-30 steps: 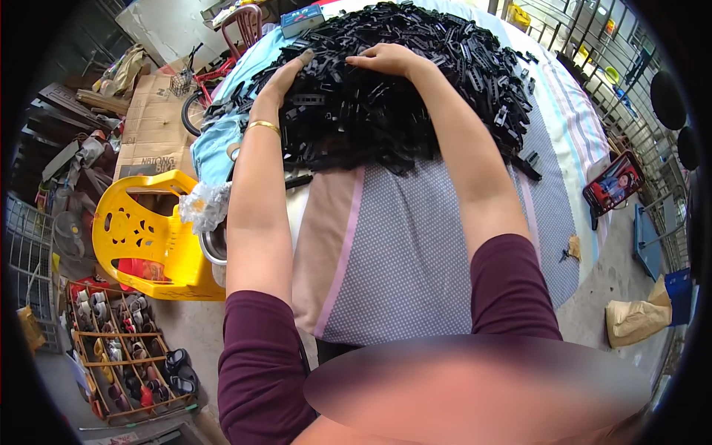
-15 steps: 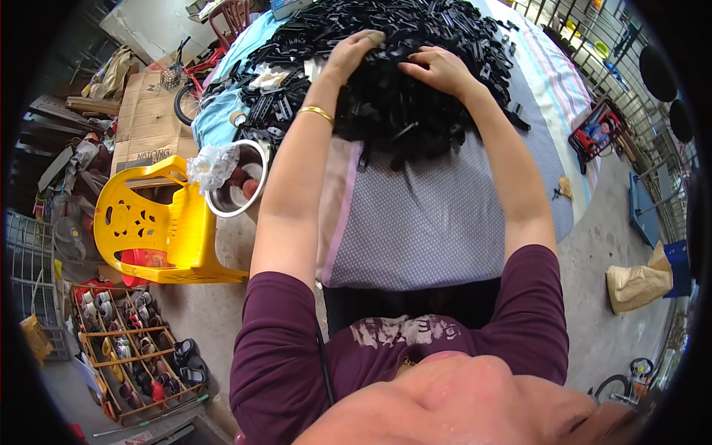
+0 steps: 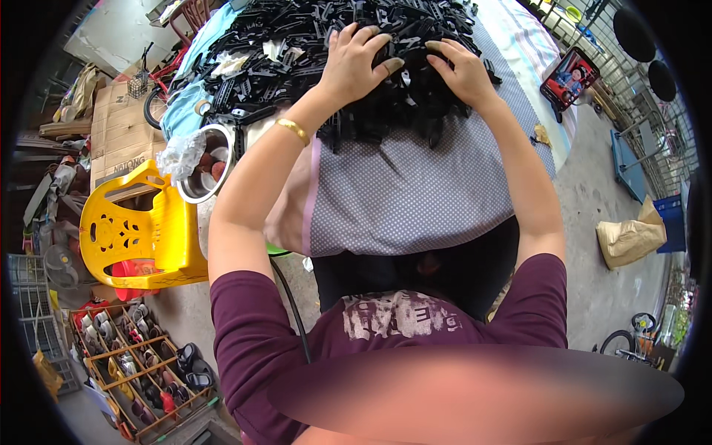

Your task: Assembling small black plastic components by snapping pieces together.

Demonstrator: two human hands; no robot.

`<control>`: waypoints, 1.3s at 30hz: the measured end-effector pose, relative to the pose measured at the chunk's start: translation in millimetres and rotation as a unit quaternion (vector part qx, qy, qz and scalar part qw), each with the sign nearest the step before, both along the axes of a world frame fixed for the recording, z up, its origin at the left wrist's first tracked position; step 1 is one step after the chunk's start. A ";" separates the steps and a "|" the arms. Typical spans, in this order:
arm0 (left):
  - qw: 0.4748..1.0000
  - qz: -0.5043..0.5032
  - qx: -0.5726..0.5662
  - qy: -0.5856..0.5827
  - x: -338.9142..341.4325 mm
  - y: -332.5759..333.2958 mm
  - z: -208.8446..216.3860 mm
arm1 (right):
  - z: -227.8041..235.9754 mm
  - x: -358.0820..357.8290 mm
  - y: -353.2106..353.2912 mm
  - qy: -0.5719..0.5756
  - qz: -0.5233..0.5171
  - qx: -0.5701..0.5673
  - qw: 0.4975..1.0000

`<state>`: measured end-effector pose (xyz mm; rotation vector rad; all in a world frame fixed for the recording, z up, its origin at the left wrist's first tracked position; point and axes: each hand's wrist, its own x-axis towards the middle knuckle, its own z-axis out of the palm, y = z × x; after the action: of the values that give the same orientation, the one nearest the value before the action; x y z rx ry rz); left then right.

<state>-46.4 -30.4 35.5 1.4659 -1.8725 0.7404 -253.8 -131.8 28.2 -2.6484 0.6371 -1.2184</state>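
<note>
A wide heap of small, narrow black plastic pieces (image 3: pixel 274 78) covers the far part of the cloth-covered table. My left hand (image 3: pixel 357 65) rests on the heap palm down, fingers apart and thumb stretched toward the right. A gold bangle (image 3: pixel 294 131) circles that wrist. Across from it, my right hand (image 3: pixel 464 76) lies at the heap's right side, its thumb and fingers apart over the black pieces. Neither hand shows a piece in its grasp. Between the hands the pieces bunch thickly, and some spill onto the grey patterned cloth (image 3: pixel 415 200) nearer me.
Left of the table are a white-rimmed bowl (image 3: pixel 194 189) with reddish round things and a clear plastic bag, and a yellow chair (image 3: pixel 174 237). A phone (image 3: pixel 569 78) stands at the right edge. A shoe rack (image 3: pixel 137 363) sits lower left; a tan sack (image 3: pixel 630 241) lies right.
My left hand has spread its fingers and turned inward over the heap. My right hand has shifted slightly right and lower in view. The whole view has shifted, showing the table higher up.
</note>
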 end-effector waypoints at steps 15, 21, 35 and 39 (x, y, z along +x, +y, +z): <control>0.880 -0.143 0.085 0.445 -34.4 68.6 18.7 | 38.3 -49.6 84.9 0.013 0.156 0.224 0.962; 0.785 -0.234 0.108 0.564 -43.4 74.6 9.8 | -2.3 -50.1 114.8 0.211 0.219 -0.017 0.952; 0.606 -0.231 0.204 0.733 -28.5 68.5 -3.5 | 41.3 11.0 84.6 -0.024 0.256 0.409 0.876; 0.581 -0.166 0.281 0.745 -32.0 76.1 8.9 | 25.1 12.9 96.3 -0.040 0.260 0.411 0.873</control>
<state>-78.4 45.6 44.4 1.1693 -0.8029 -1.1689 -241.0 -35.5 53.2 -1.8463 0.2845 -0.6699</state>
